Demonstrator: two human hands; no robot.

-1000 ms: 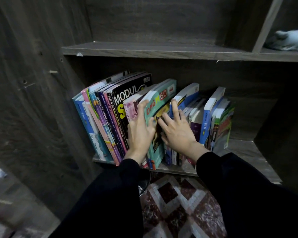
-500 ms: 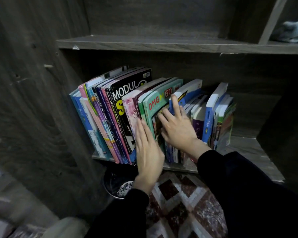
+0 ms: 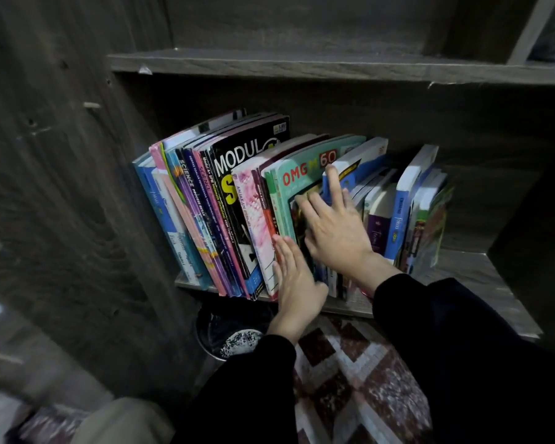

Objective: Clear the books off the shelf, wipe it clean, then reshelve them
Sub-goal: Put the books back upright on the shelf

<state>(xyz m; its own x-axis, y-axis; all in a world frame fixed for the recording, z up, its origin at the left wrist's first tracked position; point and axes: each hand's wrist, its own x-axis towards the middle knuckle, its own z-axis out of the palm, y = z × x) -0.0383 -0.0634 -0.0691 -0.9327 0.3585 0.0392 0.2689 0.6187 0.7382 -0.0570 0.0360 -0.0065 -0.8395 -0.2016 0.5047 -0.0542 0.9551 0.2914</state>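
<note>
on the low wooden shelf (image 3: 462, 277) a row of books (image 3: 205, 213) leans to the left. the person's right hand (image 3: 334, 232) lies flat on the front of the green "omg" book (image 3: 289, 200), fingers straight and spread, gripping nothing. the left hand (image 3: 297, 280) is flat too, its straight fingers touching the bottom edges of the books just left of the green one. a black "modul" book (image 3: 237, 174) stands further left. both arms wear black sleeves (image 3: 462, 347). a red and white patterned floor (image 3: 350, 379) shows below.

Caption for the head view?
Right hand on teal OMG book, left hand at its lower edge; books lean on grey wooden shelf.
</note>
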